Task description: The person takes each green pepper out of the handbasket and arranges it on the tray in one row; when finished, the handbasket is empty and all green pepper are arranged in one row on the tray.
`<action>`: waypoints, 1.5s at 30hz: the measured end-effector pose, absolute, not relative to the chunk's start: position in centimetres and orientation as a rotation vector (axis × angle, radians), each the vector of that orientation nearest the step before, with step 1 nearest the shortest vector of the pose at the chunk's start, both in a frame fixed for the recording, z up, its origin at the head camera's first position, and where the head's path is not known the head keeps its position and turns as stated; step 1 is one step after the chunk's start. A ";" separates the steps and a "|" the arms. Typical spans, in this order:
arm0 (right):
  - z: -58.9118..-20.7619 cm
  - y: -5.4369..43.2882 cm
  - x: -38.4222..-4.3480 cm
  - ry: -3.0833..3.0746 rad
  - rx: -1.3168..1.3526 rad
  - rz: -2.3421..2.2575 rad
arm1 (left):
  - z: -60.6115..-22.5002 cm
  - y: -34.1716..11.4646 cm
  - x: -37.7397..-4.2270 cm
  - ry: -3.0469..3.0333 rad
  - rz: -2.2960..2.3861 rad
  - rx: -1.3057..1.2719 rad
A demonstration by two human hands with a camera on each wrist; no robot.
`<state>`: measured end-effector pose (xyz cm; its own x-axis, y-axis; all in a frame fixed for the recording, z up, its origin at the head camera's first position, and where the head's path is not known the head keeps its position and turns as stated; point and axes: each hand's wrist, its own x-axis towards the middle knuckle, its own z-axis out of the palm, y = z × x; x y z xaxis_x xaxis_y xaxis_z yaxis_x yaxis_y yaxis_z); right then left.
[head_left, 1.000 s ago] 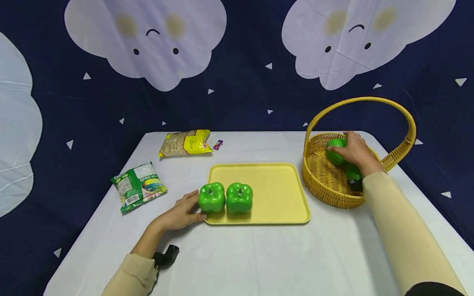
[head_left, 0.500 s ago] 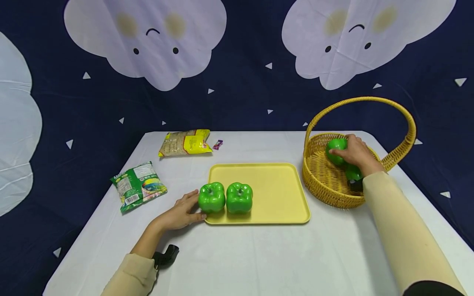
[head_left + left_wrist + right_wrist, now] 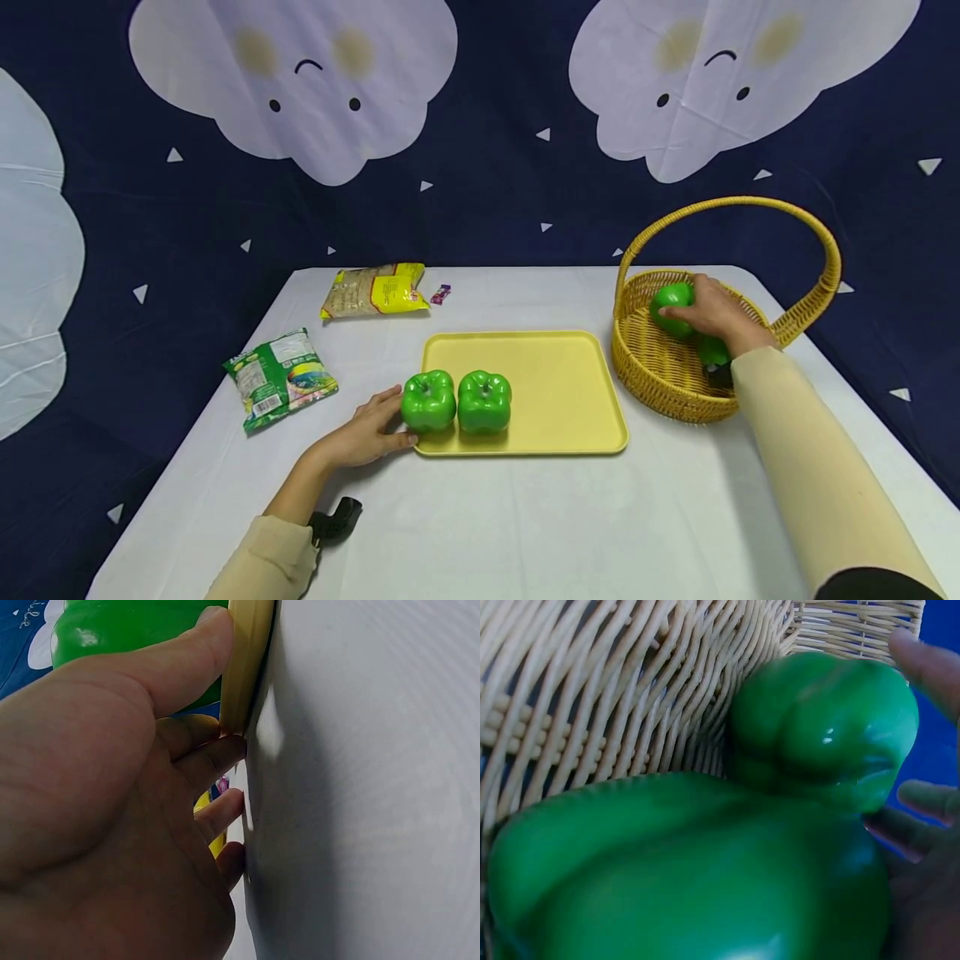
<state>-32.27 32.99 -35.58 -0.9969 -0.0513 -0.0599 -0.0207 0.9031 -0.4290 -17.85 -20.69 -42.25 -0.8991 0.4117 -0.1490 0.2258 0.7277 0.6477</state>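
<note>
Two green bell peppers, the left one (image 3: 429, 402) and the right one (image 3: 485, 402), stand side by side on a yellow tray (image 3: 566, 392). My left hand (image 3: 363, 432) lies at the tray's left end, fingers extended and thumb at its rim (image 3: 244, 660). My right hand (image 3: 716, 310) reaches into a wicker basket (image 3: 663, 392). Its spread thumb and fingers touch the right side of a green bell pepper (image 3: 821, 731) in there. Another green bell pepper (image 3: 690, 877) lies nearer the wrist, partly hidden by the right arm in the head view.
The basket's tall handle (image 3: 738, 201) arches over the right hand. A green snack bag (image 3: 283, 377) lies at the left, and a yellow-and-clear bag (image 3: 375, 292) at the back beside a small purple wrapped candy (image 3: 441, 294). White cloth (image 3: 525, 525) covers the table.
The pepper at my right fingers has shifted slightly left inside the basket, and the right hand has moved left with it. My left hand and the tray have stayed put.
</note>
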 end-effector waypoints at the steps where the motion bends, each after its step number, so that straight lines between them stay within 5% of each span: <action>1: -35.6 32.9 -32.3 2.991 -0.078 -0.685 | -42.3 -20.7 -17.8 2.649 0.938 0.503; 45: -35.9 29.8 -32.3 2.938 -0.397 -0.528 | -42.1 -20.7 -17.7 2.650 0.928 0.504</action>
<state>-32.27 29.78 -35.92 -0.9570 -0.2786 -0.0804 -0.2331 0.9042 -0.3578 -17.71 -20.66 -42.13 -0.8974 0.4141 -0.1526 0.2284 0.7316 0.6423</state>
